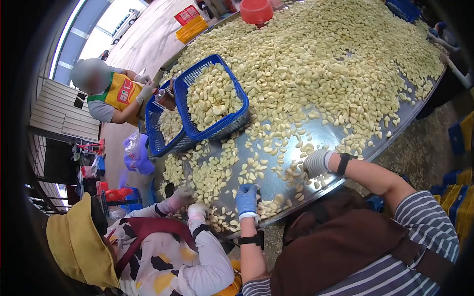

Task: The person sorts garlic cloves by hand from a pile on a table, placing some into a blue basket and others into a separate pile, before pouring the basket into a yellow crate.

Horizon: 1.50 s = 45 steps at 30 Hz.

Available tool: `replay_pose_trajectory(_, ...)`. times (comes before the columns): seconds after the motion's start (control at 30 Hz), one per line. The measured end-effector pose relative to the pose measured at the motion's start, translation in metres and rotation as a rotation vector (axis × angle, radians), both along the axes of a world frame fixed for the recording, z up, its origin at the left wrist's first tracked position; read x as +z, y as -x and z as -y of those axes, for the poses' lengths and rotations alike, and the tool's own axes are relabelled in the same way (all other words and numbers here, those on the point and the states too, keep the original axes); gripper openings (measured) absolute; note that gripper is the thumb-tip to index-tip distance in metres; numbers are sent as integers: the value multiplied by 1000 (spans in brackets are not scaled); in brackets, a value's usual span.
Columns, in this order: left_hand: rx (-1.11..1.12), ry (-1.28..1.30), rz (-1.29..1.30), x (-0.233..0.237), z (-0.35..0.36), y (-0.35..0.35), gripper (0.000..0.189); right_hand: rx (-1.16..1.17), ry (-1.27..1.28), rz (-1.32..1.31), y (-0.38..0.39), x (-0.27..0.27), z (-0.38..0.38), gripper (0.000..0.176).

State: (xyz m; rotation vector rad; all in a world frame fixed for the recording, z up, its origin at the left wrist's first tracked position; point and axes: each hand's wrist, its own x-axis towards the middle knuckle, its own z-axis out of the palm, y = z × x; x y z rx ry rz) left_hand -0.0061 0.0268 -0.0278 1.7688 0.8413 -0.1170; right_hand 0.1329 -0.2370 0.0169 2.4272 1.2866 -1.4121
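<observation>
Peeled garlic cloves [306, 64] are spread over a metal table [276, 155], heaped thickly on its far side. In a blue glove, my left hand [247, 201] rests at the near edge with its fingers curled in. What it holds, if anything, is hidden. Loose cloves lie on both sides of it. My right hand [317, 164], in a pale striped glove, reaches down among scattered cloves to the right. Its fingers are mostly hidden from above. Beyond my hands a blue basket [240, 116] full of cloves stands on the table, tilted against a second blue basket [157, 143].
Close on my left, a co-worker in a yellow hat [74, 241] has both gloved hands at the cloves. Another person in a yellow apron [123, 91] stands across by the baskets. A red tub [256, 11] sits at the far edge. Someone's arms [454, 64] reach in at right.
</observation>
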Motion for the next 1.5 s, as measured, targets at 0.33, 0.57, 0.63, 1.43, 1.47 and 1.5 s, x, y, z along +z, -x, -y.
replay_pose_trajectory(0.33, -499, -676, -467, 13, 3, 15, 35, 15, -586, 566, 15, -46, -101, 15)
replay_pose_trajectory(0.57, -308, -541, -324, -2, -16, 35, 35, -55, -483, 518, 18, -43, -82, 13)
replay_pose_trajectory(0.63, -282, -545, -280, 8, -4, 32, 36, -26, -398, 471, 20, -37, -81, 13)
replay_pose_trajectory(1.43, -11, 573, -53, 33, 11, -33, 15, -848, 33, 618, 19, 68, 191, 23)
replay_pose_trajectory(1.47, -26, 581, -57, 34, 13, -37, 15, -814, 14, 774, 13, 48, 207, 25)
replay_pose_trajectory(1.5, -117, 516, -46, 35, 16, -40, 15, -826, 74, 747, 10, 36, 213, 28)
